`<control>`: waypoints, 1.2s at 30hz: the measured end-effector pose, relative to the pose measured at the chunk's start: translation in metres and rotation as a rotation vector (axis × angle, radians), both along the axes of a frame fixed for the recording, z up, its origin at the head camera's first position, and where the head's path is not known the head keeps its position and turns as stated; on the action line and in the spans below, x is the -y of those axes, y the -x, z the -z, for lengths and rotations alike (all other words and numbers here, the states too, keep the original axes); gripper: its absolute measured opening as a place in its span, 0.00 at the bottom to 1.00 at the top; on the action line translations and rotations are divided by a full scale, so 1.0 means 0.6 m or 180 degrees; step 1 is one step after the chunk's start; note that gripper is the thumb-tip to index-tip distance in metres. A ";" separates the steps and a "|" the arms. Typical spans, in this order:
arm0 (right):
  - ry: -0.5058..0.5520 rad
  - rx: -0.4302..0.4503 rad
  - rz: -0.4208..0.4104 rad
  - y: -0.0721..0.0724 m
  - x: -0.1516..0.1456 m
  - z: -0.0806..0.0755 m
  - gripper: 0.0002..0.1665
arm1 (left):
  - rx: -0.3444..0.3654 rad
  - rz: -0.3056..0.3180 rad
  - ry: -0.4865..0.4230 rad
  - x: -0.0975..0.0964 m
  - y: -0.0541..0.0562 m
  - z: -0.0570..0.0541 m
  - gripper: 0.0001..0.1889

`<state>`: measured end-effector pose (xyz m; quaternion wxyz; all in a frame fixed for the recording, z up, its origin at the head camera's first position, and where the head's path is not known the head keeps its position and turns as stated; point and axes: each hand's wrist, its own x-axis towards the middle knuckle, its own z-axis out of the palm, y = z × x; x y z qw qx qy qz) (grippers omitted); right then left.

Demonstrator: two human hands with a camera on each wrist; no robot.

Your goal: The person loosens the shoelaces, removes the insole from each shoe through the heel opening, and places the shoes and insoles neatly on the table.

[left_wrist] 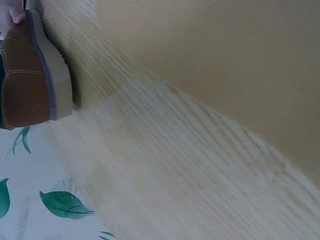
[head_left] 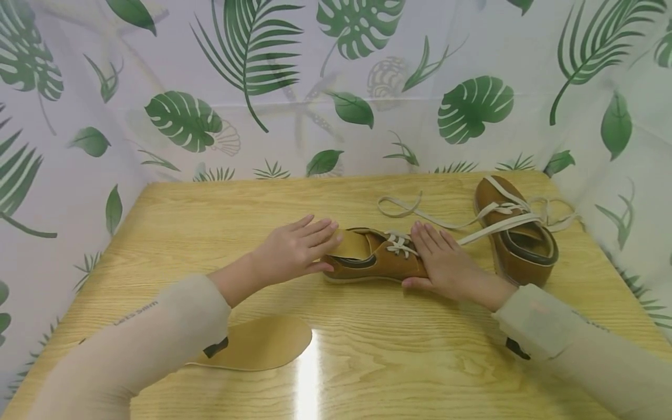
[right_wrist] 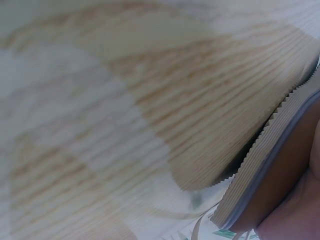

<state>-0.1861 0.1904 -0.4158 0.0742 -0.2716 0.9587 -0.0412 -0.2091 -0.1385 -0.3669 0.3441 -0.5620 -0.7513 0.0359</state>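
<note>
A brown lace-up shoe (head_left: 391,263) lies sideways mid-table, heel to the left and toe to the right. A tan insole (head_left: 353,248) sits partly inside it, its end sticking up at the heel opening. My left hand (head_left: 291,251) has straight fingers against that end, thumb at the side of the heel. Across the toe, my right hand (head_left: 448,265) holds the shoe, fingers over the top and thumb along the near side. The right wrist view shows the ridged sole edge (right_wrist: 260,160) and brown upper against this hand.
A second brown shoe (head_left: 525,256) stands at the right, its long pale laces (head_left: 415,209) trailing across the table toward the back. Another tan insole (head_left: 268,344) lies flat by my left forearm. Leaf-printed cloth (head_left: 294,111) walls the wooden table (head_left: 399,356) behind and at both sides.
</note>
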 end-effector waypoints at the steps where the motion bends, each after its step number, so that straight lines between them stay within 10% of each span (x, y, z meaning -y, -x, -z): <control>1: -0.0003 -0.0009 -0.0001 0.000 0.000 0.000 0.61 | -0.0038 0.0057 0.0020 0.001 0.002 0.004 0.29; 36: -0.0022 -0.0098 -0.0009 0.002 0.000 0.008 0.62 | 0.0169 0.0543 0.0177 0.013 0.023 0.025 0.17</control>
